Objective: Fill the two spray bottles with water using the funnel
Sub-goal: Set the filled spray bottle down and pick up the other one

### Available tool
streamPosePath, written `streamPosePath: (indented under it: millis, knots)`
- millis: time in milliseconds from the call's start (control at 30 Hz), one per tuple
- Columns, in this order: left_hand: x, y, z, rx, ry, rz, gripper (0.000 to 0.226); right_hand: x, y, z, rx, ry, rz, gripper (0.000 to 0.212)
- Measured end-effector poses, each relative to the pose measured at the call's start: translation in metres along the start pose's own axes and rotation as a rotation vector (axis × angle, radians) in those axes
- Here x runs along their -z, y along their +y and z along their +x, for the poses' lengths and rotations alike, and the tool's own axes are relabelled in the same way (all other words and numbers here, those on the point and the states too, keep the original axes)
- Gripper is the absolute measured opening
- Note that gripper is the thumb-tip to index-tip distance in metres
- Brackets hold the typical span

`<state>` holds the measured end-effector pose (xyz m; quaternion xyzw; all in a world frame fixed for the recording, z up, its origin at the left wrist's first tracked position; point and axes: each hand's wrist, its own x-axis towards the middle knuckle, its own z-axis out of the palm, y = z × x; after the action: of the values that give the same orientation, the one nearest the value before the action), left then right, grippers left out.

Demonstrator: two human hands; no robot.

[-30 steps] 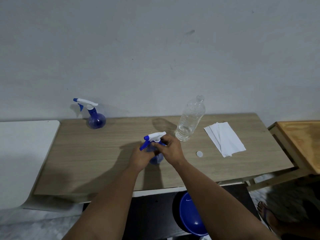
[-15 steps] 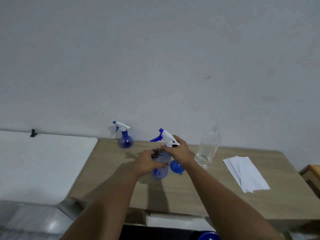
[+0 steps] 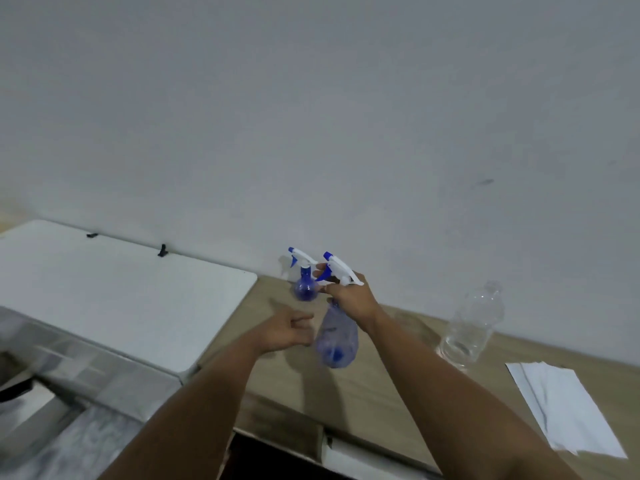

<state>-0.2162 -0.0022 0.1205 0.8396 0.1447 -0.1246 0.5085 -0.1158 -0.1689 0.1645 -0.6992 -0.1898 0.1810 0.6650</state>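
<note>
Head view: since half a second ago the left hand [image 3: 284, 329] has let go of the near spray bottle [image 3: 336, 336] and now hangs free just left of it, fingers loosely curled, holding nothing; right hand [image 3: 349, 297] grips that bottle at the neck under the trigger head, body hanging lifted and blurred; second spray bottle [image 3: 304, 284] stands beyond the hands, by the wall; water bottle [image 3: 472, 327] right of the right hand; paper sheets [image 3: 568, 410] farther right; funnel not clearly seen. Judged: thin plastic, light, slippery if wet; hold the neck.
</note>
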Motion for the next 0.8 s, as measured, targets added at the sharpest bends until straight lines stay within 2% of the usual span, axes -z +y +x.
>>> streamPosePath:
  millis: [100,200,367,433,533,633,733,800]
  knots:
    - [0.002,-0.042,-0.011,0.133,0.154,0.155,0.065,-0.008,0.033,-0.011,-0.097,-0.031,-0.079,0.024]
    - [0.0,-0.078,-0.021,0.199,0.322,0.349,0.068,-0.016,0.07,-0.022,-0.187,-0.117,-0.254,0.015]
    - [-0.014,-0.102,-0.026,0.174,0.423,0.447,0.069,-0.034,0.127,-0.043,-0.253,-0.227,-0.555,0.037]
    - [-0.02,-0.102,-0.027,0.147,0.439,0.476,0.068,-0.035,0.143,-0.05,-0.299,-0.225,-0.603,0.025]
    - [-0.024,-0.103,-0.025,0.125,0.449,0.494,0.064,-0.035,0.149,-0.058,-0.389,-0.136,-0.58,0.009]
    - [-0.027,-0.102,-0.022,0.116,0.46,0.511,0.062,-0.034,0.15,-0.063,-0.398,-0.074,-0.579,0.024]
    - [-0.028,-0.101,-0.021,0.125,0.46,0.523,0.062,-0.032,0.144,-0.065,-0.41,-0.053,-0.562,0.006]
    - [-0.027,-0.099,-0.021,0.131,0.461,0.518,0.062,-0.029,0.143,-0.066,-0.404,-0.04,-0.553,0.01]
